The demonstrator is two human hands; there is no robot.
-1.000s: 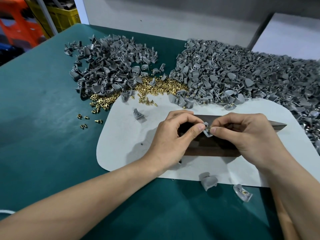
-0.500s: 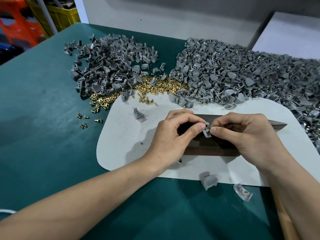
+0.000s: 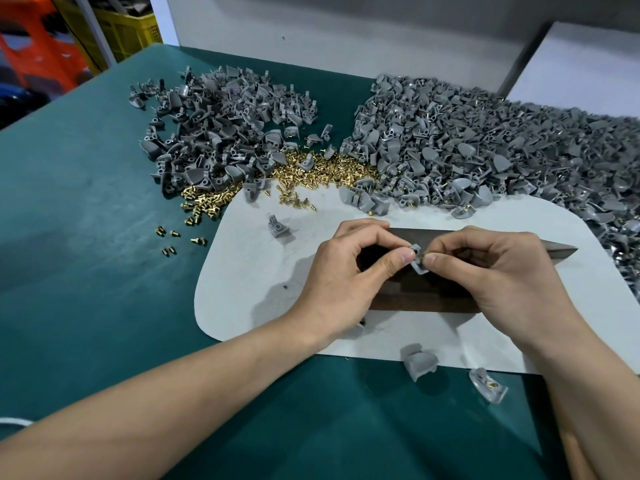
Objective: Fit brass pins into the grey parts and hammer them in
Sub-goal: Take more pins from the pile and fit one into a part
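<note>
While the left hand (image 3: 349, 271) pinches a grey part (image 3: 418, 266) between thumb and forefinger, the right hand (image 3: 498, 271) pinches a brass pin (image 3: 423, 255) against the part's upper lug. The step in hand looks to be the fitting, not the hammering. Each grip is closed tight on its small thing, with the other fingers curled under. Part and pin are held over a dark block (image 3: 433, 297) that lies on a pale mat (image 3: 249, 271) on the green worktop (image 3: 104, 271). Whether the pin sits in its hole yet is too small to tell. Loose pins (image 3: 329, 168) lie heaped beyond the mat, between a left pile (image 3: 225, 133) and a right pile (image 3: 485, 150) of grey parts. Next, I judge, the pin must be pushed straight into the hole. Then the part goes down on the block, pin head up, and one hand comes free to strike.
</note>
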